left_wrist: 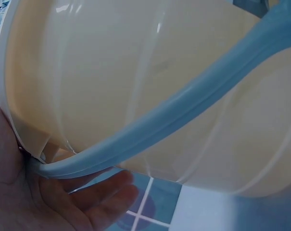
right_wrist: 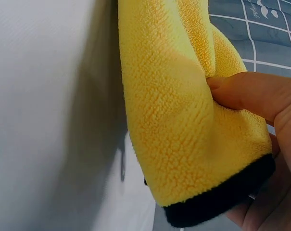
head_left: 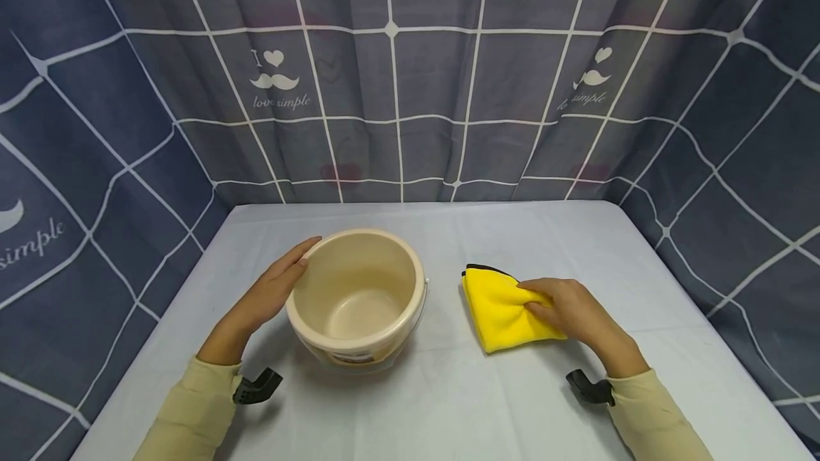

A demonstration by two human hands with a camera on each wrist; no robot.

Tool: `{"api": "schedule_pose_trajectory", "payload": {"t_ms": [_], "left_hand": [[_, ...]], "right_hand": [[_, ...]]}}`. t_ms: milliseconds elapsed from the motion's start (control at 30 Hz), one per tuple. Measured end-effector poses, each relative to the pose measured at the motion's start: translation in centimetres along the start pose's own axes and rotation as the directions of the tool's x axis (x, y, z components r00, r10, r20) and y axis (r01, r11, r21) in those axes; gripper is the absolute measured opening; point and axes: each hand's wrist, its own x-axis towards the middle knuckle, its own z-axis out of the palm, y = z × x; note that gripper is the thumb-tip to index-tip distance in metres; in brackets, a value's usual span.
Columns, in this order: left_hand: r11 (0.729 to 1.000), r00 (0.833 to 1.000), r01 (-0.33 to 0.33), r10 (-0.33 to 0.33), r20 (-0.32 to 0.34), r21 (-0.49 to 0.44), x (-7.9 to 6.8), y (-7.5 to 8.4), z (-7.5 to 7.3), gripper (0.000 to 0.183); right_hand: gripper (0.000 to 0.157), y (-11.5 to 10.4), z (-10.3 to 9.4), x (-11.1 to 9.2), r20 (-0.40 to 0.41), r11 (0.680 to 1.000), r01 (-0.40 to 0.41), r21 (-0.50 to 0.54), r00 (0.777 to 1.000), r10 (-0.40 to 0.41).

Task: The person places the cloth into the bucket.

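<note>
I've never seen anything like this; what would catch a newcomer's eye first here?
Probably the bright yellow cloth, right of centre over the white table, pinched in the person's right hand. Next comes the round cream bucket left of centre, with the left hand at its left rim. Behind them hangs a dark curtain crossed by white lines.

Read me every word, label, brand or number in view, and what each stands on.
"I" (with a heart) and "love simple": dark grey gridded fabric curtain at the back, left.
"lo simple", broken by a fold: same curtain, right.
"simple": dark blue gridded fabric curtain at left.
Label on the round cream plastic bucket: too small to read.
Yellow plush cloth: none visible.
</note>
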Motion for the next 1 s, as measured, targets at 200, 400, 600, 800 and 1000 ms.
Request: {"api": "schedule_pose_trajectory", "payload": {"t_ms": [200, 400, 600, 800, 1000], "left_hand": [[1.0, 1.0, -0.007, 0.007, -0.003, 0.022, 0.0, 0.05, -0.03, 0.053], [1.0, 1.0, 0.003, -0.003, 0.005, 0.006, -0.14, 0.14, -0.12, 0.053], [1.0, 1.0, 0.008, -0.008, 0.006, 0.0, -0.06, 0.27, -0.19, 0.053], [1.0, 1.0, 0.008, -0.008, 0.007, 0.001, 0.06, 0.3, -0.26, 0.053], [1.0, 1.0, 0.012, -0.012, 0.009, -0.006, -0.07, 0.23, -0.18, 0.053]], "right_hand": [[0.035, -0.1, -0.04, -0.02, -0.015, 1.0, 0.016, 0.011, 1.0, -0.016], [0.035, -0.13, -0.11, -0.04, -0.039, 0.999, 0.043, -0.001, 0.998, -0.043], [0.035, -0.34, -0.33, 0.19, -0.055, 0.998, 0.057, -0.005, 0.997, -0.057], [0.035, -0.55, -0.33, 0.16, -0.061, 0.999, 0.054, -0.008, 0.997, -0.054], [0.036, -0.81, -0.49, -0.01, -0.086, 0.997, 0.078, -0.023, 0.993, -0.079]]}}
